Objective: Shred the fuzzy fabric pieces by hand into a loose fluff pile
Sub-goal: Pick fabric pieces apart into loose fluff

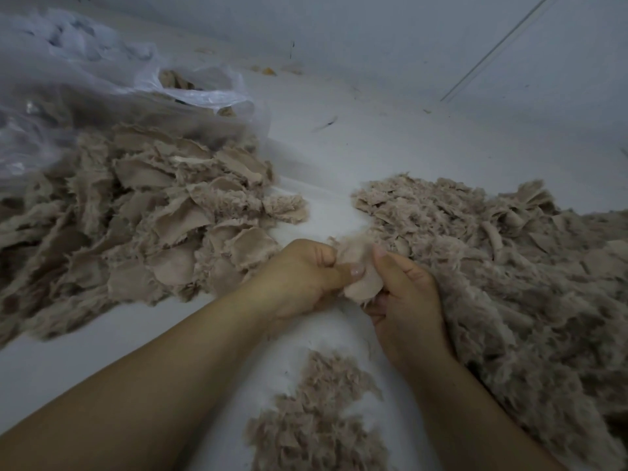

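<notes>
while no writing shows, both hands (353, 283) pinch a fabric piece (360, 277).

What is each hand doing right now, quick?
Left hand: closed, pinching the fabric piece.
Right hand: closed, gripping the same fabric piece from the other side.
</notes>
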